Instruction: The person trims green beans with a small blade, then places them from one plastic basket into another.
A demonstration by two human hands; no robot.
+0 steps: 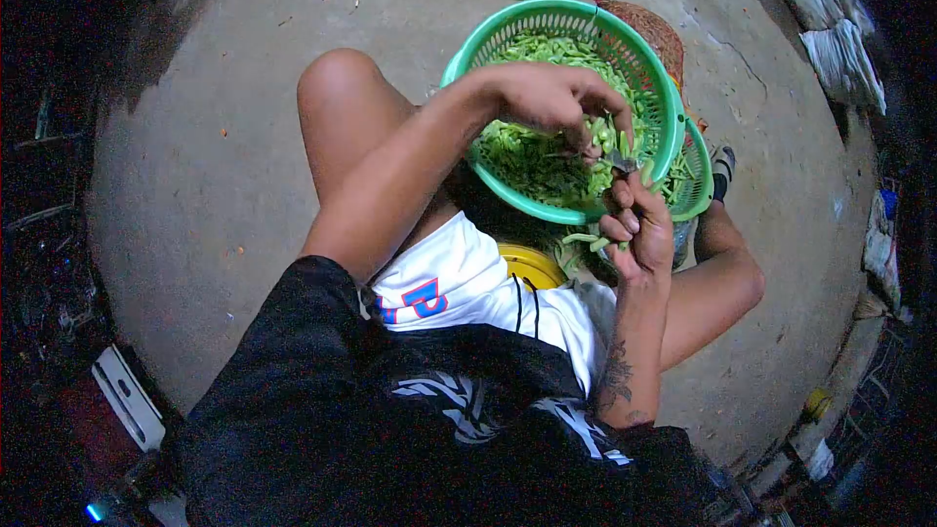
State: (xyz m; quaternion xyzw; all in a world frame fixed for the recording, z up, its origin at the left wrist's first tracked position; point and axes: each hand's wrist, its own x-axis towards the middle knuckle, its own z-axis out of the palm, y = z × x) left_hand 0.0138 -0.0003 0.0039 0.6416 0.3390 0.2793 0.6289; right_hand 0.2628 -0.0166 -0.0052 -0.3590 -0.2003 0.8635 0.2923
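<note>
- A white panel (pixel 129 398) leans at the far left, beyond the concrete floor (pixel 195 234).
- Small orange bits (pixel 224 132) dot that floor, well apart from the person's folded legs.
- White shorts (pixel 439 273) show beneath a black shirt, with a yellow round object (pixel 532 263) just beside them, partly covered.
- A green basket (pixel 532 4), its sides slotted, is in front of the person, holding many cut green pieces (pixel 532 161).
- The left hand (pixel 556 102) reaches over these pieces, fingers curled downward; whether it grips anything I cannot tell.
- A small grey metal piece (pixel 622 163) sits between the two hands, above the basket's near right side.
- The right hand (pixel 636 220), palm up near the rim, is closed around long green pods (pixel 646 173).
- Behind it, a second green basket (pixel 697 207) holds more green pieces.
- A reddish-brown sack (pixel 652 27) lies beyond the baskets.
- Whitish sacks (pixel 839 59) lie at the far right.
</note>
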